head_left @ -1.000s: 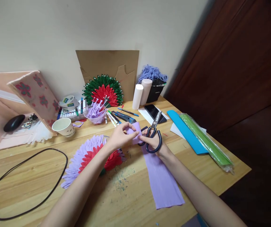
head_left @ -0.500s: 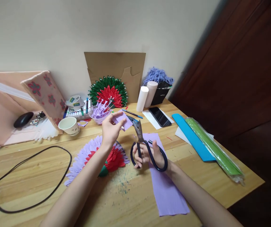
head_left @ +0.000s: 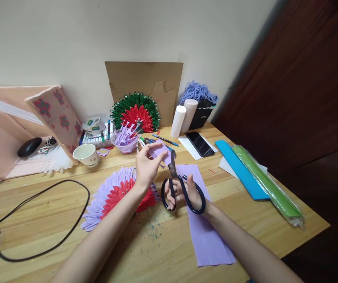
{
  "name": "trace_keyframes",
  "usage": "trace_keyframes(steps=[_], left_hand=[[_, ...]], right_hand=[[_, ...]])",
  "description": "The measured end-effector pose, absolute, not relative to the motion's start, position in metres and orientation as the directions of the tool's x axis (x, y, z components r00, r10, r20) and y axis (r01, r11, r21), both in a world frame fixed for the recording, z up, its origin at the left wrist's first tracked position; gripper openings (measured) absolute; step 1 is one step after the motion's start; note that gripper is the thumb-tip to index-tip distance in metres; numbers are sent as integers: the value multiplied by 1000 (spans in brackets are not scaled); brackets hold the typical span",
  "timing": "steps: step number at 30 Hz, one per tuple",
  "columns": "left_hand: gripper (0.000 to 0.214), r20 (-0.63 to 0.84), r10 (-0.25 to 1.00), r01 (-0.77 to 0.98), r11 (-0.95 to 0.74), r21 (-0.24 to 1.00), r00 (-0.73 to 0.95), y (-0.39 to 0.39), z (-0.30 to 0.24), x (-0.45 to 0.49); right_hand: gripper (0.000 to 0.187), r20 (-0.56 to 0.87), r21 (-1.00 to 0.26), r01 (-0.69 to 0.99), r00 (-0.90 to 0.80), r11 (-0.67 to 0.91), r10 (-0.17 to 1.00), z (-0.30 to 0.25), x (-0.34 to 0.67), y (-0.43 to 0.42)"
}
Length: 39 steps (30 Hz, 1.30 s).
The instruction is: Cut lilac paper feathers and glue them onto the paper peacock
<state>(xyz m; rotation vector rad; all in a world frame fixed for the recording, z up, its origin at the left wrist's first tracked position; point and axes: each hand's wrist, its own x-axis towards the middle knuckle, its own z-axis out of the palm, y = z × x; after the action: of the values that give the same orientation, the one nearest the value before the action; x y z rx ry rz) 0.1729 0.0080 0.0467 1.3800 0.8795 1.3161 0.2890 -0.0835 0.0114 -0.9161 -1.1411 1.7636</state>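
Observation:
Between the thumb and fingers of my left hand (head_left: 147,165) is a small piece of purple crepe paper (head_left: 162,152). My right hand (head_left: 188,192) is closed round the black handles of a pair of scissors (head_left: 173,169), whose blades point up and meet the paper's right edge. Beneath my right hand and forearm lies a long strip of purple crepe paper (head_left: 207,239). A fan-shaped paper piece with purple and red petals (head_left: 110,200) lies on the table, partly hidden by my left forearm.
A bowl of purple paper cuttings (head_left: 126,141) stands behind my left hand, with pens near it. A paper cup (head_left: 86,156) and a black cable (head_left: 88,196) are at left. Right of the scissors lie a phone (head_left: 200,144) and wrapped green paper (head_left: 269,184).
My left hand has moved right, bringing the small purple paper against the scissor blades. The scissors have shifted slightly left, and their blades look more closed.

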Motion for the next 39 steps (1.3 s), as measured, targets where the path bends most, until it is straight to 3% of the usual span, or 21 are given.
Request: trace_keyframes(steps=[11, 17, 24, 30, 39], left_hand=[[34, 227, 962, -151, -204, 967, 150, 7, 48, 173], [38, 214, 960, -123, -194, 973, 182, 10, 48, 170], [34, 251, 937, -59, -244, 968, 243, 26, 51, 160], [38, 199, 911, 12, -218, 976, 360, 37, 53, 150], [41, 78, 872, 10, -95, 995, 483, 29, 62, 149]], right_hand=[[85, -136, -945, -238, -344, -226, 929, 13, 285, -84], [76, -111, -951, -249, -285, -185, 952, -2, 286, -85], [72, -195, -950, -188, -261, -248, 945, 8, 285, -87], [73, -236, -960, -92, -240, -264, 942, 10, 286, -87], [77, -219, -952, -149, -275, -266, 936, 8, 285, -87]])
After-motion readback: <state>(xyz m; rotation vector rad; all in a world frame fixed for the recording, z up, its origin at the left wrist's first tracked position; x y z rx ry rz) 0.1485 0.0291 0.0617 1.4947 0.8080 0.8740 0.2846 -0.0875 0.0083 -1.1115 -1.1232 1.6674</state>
